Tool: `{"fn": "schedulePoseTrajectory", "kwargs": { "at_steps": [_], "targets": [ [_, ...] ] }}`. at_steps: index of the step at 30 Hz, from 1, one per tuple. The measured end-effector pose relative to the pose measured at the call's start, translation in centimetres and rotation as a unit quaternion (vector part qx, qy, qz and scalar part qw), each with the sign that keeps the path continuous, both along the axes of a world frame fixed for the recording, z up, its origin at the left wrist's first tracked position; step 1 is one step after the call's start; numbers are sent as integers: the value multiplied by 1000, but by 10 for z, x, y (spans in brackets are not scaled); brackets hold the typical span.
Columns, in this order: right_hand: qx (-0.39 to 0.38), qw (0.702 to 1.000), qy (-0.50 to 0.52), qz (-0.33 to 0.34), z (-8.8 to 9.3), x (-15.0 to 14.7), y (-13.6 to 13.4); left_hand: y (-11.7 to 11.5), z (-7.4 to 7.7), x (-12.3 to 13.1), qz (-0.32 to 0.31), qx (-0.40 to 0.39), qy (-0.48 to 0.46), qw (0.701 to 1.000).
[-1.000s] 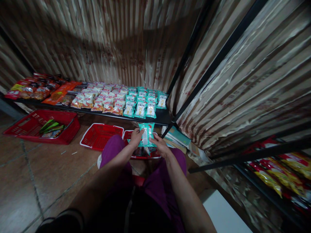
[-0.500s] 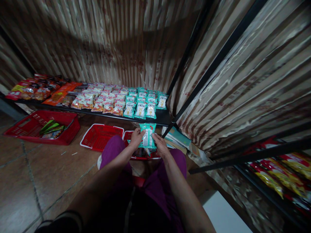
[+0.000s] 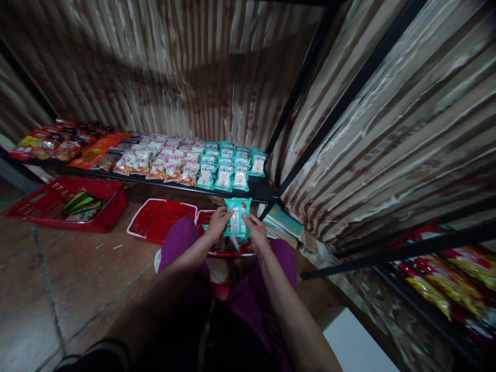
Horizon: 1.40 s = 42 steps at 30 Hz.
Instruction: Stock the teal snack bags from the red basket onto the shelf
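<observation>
Between my two hands is a teal snack bag [image 3: 237,218], its printed back with a pale text panel turned up toward me. My left hand [image 3: 218,223] grips its left edge, thumb on top. On the opposite edge, my right hand [image 3: 256,231] pinches the bag the same way. Under the bag is a red basket [image 3: 203,217] with packets inside, partly hidden by my hands and the bag. Just beyond, rows of matching teal-and-white snack bags [image 3: 223,175] stand on the low black shelf [image 3: 256,192].
Left along the shelf lie red-and-white bags [image 3: 170,163] and orange packets [image 3: 95,151]. An empty-looking red basket [image 3: 163,219] and another with green packets [image 3: 82,204] sit on the floor. Books [image 3: 284,219] lie by the black shelf post [image 3: 289,178]. Yellow-red bags [image 3: 437,281] are at right.
Both hands and the teal bag have shifted slightly to the right. The grip on the bag looks unchanged, and the shelf and baskets stay as they were.
</observation>
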State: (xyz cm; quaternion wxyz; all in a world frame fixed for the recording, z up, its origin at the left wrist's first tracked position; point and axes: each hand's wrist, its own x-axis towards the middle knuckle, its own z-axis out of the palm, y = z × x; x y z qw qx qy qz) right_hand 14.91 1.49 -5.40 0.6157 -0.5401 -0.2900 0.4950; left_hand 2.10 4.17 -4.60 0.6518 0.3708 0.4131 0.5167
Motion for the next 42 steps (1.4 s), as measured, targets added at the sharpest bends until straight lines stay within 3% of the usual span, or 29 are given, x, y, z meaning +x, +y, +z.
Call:
{"fn": "schedulePoseTrajectory", "kwargs": {
  "at_steps": [6, 14, 27, 31, 34, 38, 42],
  "targets": [
    [-12, 999, 25, -35, 2, -2, 2, -2, -7, -1, -36, -11, -3, 999],
    [-26, 996, 53, -73, 9, -2, 4, -7, -4, -4, -86, -1, 4, 996],
    [-13, 998, 50, -48, 2, -4, 6, -2, -15, -7, -72, 21, 59, 995],
    [-8, 996, 27, -84, 0, -7, 8, -1, -16, -4, -25, 68, 162, 984],
    [-6, 995, 3, -104, 0, -10, 9, -5, -8, -3, 18, 175, 293, 940],
    [1, 993, -29, -114, 1, -13, 10, -11, 5, -4, 9, 267, 369, 890],
    [28, 987, -128, -95, 2, -16, 6, -9, 7, -4, -9, 208, 317, 925]
  ]
}}
